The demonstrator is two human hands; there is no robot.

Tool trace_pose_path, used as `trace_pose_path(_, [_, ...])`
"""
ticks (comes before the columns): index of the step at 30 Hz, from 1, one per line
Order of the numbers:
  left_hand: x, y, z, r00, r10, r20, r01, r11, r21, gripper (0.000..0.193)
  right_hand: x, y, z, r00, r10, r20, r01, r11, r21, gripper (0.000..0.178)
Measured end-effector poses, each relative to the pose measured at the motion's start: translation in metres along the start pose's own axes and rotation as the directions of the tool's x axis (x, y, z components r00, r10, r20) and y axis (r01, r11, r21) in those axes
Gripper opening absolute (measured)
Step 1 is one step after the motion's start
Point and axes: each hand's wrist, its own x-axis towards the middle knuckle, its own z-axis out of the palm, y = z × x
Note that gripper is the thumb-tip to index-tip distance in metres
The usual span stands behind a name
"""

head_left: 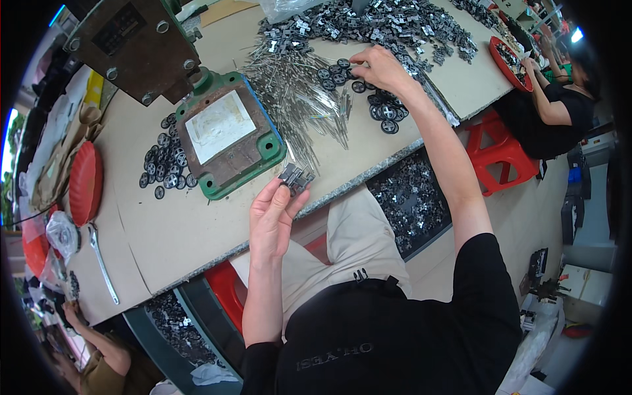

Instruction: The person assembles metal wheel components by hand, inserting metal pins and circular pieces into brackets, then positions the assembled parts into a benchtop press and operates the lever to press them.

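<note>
My left hand [271, 214] is closed, with thumb and fingers pinching a small dark grey plastic part with metal bits [296, 178] above the table's near edge. My right hand [383, 68] stretches to the far side of the table. Its thumb and fingertips close at the edge of a group of small black spoked wheels [327, 84], with a wheel seemingly between them. Another cluster of black wheels [388, 113] lies below that wrist. Left of these wheels spreads a heap of thin metal pins [293, 99].
A green press base with a white pad [220, 126] stands left of the pins, its brown head [131, 46] above. More wheels [164, 158] lie beside it. Grey parts [375, 26] are piled behind. A wrench [102, 263] and red plate [85, 184] are leftward. Co-workers sit at both sides.
</note>
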Motion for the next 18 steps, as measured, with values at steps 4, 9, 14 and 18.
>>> trace_pose_path(4, [-0.001,0.000,0.001,1.000,0.003,0.006,-0.003,1.000,0.002,0.025,0.002,-0.005,0.006,0.998,-0.016,0.066,0.016,1.000,0.007,0.032])
trace_pose_path(9, [-0.002,0.000,0.003,1.000,0.003,0.001,-0.003,1.000,-0.014,0.025,-0.023,-0.022,-0.005,0.994,-0.097,-0.059,0.105,0.982,0.158,0.033])
trace_pose_path(14, [-0.006,0.003,0.010,0.998,0.026,0.058,-0.026,1.000,-0.002,0.024,-0.083,-0.071,-0.010,0.950,-0.253,0.182,-0.074,0.385,0.920,0.035])
trace_pose_path(18, [-0.006,0.003,0.021,0.998,0.031,0.049,-0.035,0.996,0.079,0.028,-0.119,-0.091,-0.008,0.899,-0.317,0.303,-0.250,0.197,0.948,0.035])
